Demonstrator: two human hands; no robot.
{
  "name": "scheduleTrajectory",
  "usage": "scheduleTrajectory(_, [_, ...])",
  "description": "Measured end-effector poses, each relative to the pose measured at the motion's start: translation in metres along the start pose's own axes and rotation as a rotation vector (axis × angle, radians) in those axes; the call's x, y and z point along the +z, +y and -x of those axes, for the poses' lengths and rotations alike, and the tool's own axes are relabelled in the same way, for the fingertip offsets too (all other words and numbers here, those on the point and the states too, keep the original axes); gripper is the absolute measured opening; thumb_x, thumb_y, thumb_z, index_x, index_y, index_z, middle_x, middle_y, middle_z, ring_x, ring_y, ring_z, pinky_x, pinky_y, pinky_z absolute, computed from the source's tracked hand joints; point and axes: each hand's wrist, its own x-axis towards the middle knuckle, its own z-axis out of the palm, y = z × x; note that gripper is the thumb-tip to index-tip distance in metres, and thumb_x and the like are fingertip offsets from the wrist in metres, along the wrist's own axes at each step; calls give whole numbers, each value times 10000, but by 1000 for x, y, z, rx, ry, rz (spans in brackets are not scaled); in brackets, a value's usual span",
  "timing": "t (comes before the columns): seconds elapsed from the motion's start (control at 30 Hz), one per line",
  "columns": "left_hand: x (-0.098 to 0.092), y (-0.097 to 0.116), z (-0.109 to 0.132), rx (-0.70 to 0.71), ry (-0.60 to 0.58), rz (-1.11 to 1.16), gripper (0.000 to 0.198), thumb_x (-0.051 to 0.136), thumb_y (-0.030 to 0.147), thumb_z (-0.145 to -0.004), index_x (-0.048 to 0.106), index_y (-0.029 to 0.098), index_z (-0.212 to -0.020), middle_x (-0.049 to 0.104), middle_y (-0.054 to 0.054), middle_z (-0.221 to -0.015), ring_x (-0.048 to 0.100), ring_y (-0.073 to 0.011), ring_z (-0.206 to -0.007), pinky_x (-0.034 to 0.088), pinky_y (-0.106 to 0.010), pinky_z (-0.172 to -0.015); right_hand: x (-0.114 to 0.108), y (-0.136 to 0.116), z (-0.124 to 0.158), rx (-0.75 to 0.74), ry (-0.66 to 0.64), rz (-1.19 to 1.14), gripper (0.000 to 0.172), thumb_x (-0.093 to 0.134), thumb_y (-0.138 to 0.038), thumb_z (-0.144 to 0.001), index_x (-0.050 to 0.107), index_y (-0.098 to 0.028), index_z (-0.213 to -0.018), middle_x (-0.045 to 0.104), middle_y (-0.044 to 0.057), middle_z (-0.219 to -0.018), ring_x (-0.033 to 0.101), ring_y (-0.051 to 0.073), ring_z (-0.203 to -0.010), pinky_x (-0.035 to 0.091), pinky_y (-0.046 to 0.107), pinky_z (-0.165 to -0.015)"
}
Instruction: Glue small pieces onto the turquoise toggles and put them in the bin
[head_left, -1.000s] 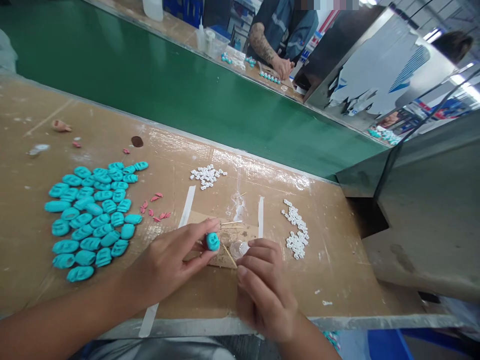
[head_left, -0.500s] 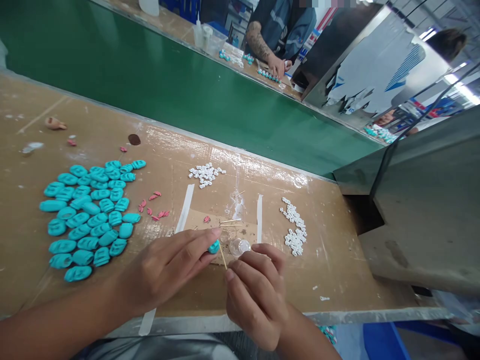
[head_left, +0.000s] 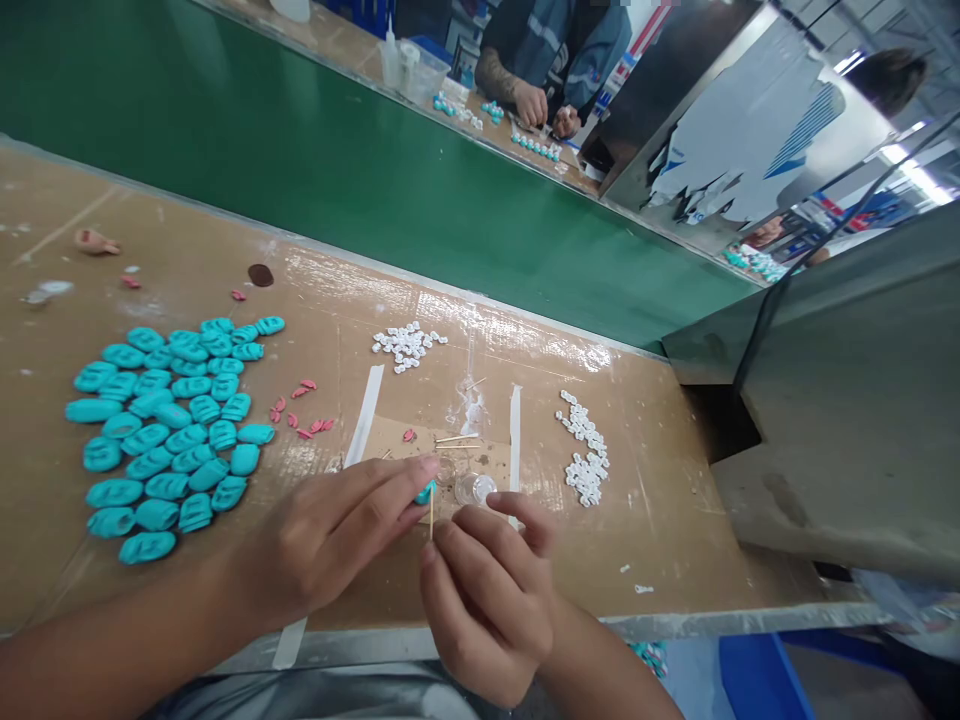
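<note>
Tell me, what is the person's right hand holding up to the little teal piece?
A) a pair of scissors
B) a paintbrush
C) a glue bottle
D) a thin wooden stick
D: the right hand pinches a thin wooden stick, its tip up against the teal piece that the left hand holds.

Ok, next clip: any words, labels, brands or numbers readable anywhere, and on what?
None can be read.
The white panel at upper right bears only blue stripes and dark torn patches, no letters.
The red and blue signs far right are too small and blurred.
The teal piece in the left hand, the stick in the right hand and the vial carry no markings.
</note>
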Motion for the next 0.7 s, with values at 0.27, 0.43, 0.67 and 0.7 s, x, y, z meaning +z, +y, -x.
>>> scheduleTrajectory(0.27, [0,-12,-3,-214,-11,10,450,656,164,-902,522,225,-1327,777,-41,-1078,768,-190,-887,599,-256,-888,-5,8,4,161,-32,-132,130,538,-96,-853,603,-178,-776,678,29,-752,595,146,-699,455,374,-706])
scheduleTrajectory(0.43, [-2,-26,-18,-618,77,283,367,658,255,-887,583,255,-1245,769,-44,-1116,766,-196,-832,652,-307,-759,-1,22,0,417,-282,-312,104,566,-84,-887,572,-185,-905,635,1,-734,560,134,-688,395,332,-698])
scheduleTrajectory(0.67, [-7,-36,-29,-814,233,542,403,722,226,-807,617,232,-1196,755,-56,-1142,742,-207,-916,646,-354,-823,2,26,16,434,-572,-187,107,599,-256,-935,649,-178,-990,657,38,-856,550,168,-808,360,333,-752])
scheduleTrajectory(0.7, [-9,-38,-30,-807,272,527,398,729,220,-795,626,244,-1179,759,-46,-1121,743,-209,-906,650,-352,-814,1,28,17,452,-559,-181,138,612,-271,-931,646,-177,-1027,658,43,-870,553,173,-822,365,333,-757])
